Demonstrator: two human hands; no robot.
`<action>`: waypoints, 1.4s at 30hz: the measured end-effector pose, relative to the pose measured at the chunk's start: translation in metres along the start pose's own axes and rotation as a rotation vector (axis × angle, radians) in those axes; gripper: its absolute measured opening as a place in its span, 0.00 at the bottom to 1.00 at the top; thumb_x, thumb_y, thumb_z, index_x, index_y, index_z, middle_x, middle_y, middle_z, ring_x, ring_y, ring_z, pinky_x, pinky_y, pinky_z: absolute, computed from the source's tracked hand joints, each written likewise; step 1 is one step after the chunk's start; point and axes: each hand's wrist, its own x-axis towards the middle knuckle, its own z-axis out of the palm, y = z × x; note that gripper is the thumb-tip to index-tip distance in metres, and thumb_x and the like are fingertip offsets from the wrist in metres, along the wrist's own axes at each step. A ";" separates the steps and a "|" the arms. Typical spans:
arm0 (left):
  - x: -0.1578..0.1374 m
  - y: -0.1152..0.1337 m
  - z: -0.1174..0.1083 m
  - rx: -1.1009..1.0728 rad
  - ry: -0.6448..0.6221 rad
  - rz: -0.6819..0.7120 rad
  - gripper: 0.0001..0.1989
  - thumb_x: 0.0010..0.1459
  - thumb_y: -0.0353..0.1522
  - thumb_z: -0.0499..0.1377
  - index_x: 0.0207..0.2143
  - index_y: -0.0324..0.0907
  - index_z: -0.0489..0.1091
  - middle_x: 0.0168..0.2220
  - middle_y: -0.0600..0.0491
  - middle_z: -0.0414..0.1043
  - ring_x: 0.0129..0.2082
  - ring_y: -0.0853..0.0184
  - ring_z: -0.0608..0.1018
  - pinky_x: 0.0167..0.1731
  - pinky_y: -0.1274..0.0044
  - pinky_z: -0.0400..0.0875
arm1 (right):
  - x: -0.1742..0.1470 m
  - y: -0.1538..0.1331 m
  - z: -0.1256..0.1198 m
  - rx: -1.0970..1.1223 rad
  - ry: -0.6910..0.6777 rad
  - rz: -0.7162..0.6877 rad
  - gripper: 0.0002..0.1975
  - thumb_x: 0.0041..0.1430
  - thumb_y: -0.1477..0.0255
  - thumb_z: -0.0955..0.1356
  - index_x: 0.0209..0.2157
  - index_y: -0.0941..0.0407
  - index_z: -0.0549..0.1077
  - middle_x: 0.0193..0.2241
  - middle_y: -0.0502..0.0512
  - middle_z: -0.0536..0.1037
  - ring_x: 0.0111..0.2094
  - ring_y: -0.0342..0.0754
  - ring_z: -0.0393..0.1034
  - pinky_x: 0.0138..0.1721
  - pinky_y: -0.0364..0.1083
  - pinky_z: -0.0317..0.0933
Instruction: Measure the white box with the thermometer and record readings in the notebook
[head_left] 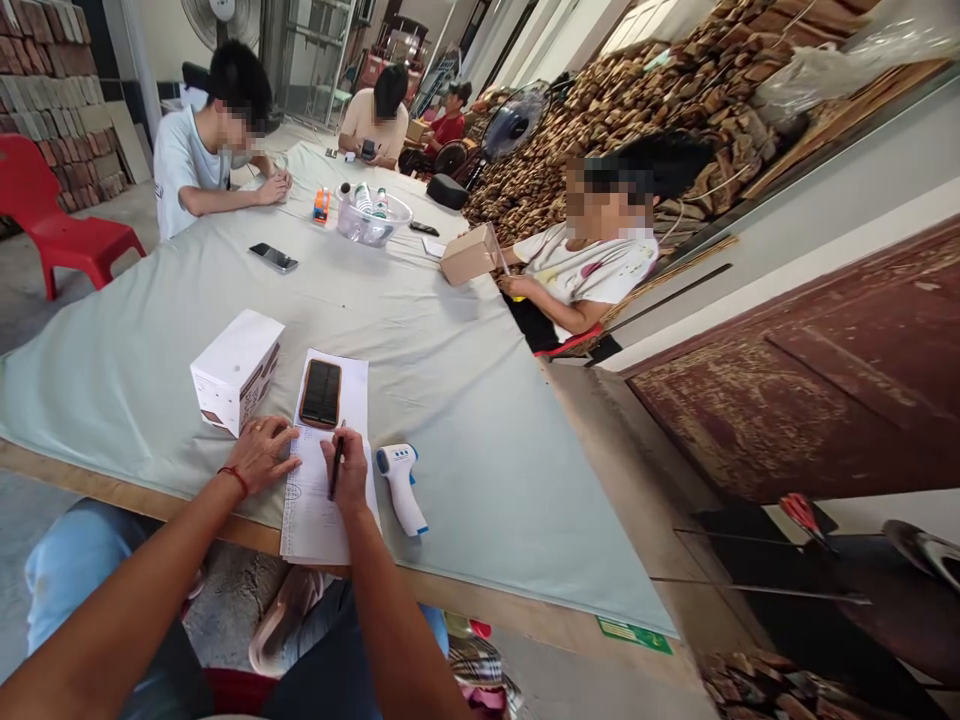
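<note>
My right hand is closed around a black pen over a sheet of paper with handwriting on it. At the paper's left edge, my left hand lies with fingers spread, a red cord round its wrist. On the upper part of the sheet rests a black phone-sized device with an orange rim, its face panelled like a solar power bank. A white box with dark print stands just beyond my left hand. To the right of the paper lies a white and blue infrared thermometer.
A pale cloth covers the table. Farther back are a phone, a clear plastic basin with bottles and an orange item. At the right, a person holds a cardboard box. Others sit around the far end.
</note>
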 end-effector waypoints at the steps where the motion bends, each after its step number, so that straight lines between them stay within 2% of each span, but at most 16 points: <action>1: 0.000 0.000 0.000 0.002 0.007 0.008 0.19 0.59 0.42 0.62 0.51 0.46 0.70 0.51 0.47 0.68 0.51 0.56 0.70 0.52 0.64 0.64 | -0.001 -0.002 0.001 -0.007 -0.001 0.007 0.16 0.62 0.62 0.63 0.47 0.55 0.72 0.30 0.51 0.72 0.33 0.47 0.68 0.38 0.46 0.65; 4: -0.001 -0.001 0.002 0.012 0.006 0.024 0.16 0.60 0.43 0.61 0.48 0.48 0.72 0.51 0.47 0.68 0.51 0.57 0.69 0.52 0.64 0.63 | -0.001 -0.007 0.003 0.036 -0.011 0.031 0.17 0.64 0.62 0.59 0.46 0.55 0.73 0.28 0.50 0.71 0.32 0.46 0.67 0.37 0.46 0.64; 6: -0.002 -0.001 0.003 0.017 -0.002 0.028 0.15 0.60 0.43 0.61 0.48 0.49 0.73 0.51 0.48 0.68 0.51 0.57 0.69 0.51 0.63 0.63 | 0.000 -0.008 0.004 0.100 0.005 0.081 0.17 0.61 0.64 0.60 0.45 0.55 0.74 0.27 0.49 0.71 0.29 0.45 0.67 0.35 0.46 0.63; 8: -0.003 -0.001 0.003 0.020 0.000 0.034 0.15 0.61 0.43 0.61 0.48 0.49 0.73 0.52 0.48 0.68 0.51 0.57 0.69 0.51 0.63 0.63 | 0.001 -0.007 0.005 0.125 0.035 0.133 0.13 0.56 0.66 0.62 0.38 0.55 0.74 0.25 0.48 0.71 0.27 0.45 0.66 0.32 0.45 0.63; 11: -0.003 -0.001 0.003 0.023 0.018 0.047 0.14 0.61 0.42 0.60 0.47 0.50 0.74 0.51 0.48 0.68 0.51 0.57 0.70 0.51 0.64 0.63 | -0.001 -0.005 0.008 0.091 0.042 0.133 0.07 0.48 0.67 0.65 0.28 0.54 0.71 0.24 0.48 0.73 0.26 0.46 0.66 0.32 0.46 0.63; 14: -0.003 -0.001 0.002 0.025 0.032 0.063 0.14 0.62 0.43 0.60 0.47 0.49 0.74 0.51 0.47 0.68 0.51 0.57 0.70 0.50 0.63 0.63 | -0.002 -0.007 0.011 0.064 0.014 0.113 0.06 0.48 0.66 0.65 0.25 0.54 0.70 0.21 0.48 0.72 0.25 0.46 0.64 0.30 0.46 0.63; 35: -0.002 0.000 0.000 0.012 0.004 0.044 0.14 0.61 0.41 0.61 0.48 0.49 0.74 0.52 0.48 0.68 0.51 0.57 0.70 0.52 0.64 0.63 | -0.001 -0.003 0.012 -0.139 -0.093 0.048 0.06 0.51 0.67 0.64 0.25 0.52 0.71 0.25 0.49 0.76 0.29 0.49 0.69 0.36 0.49 0.64; 42: -0.001 -0.001 0.000 0.008 0.007 0.038 0.14 0.61 0.42 0.61 0.48 0.50 0.74 0.51 0.48 0.68 0.51 0.57 0.70 0.52 0.64 0.63 | -0.001 -0.002 0.013 -0.104 -0.056 0.031 0.07 0.52 0.67 0.63 0.25 0.52 0.71 0.24 0.49 0.75 0.28 0.49 0.68 0.35 0.48 0.64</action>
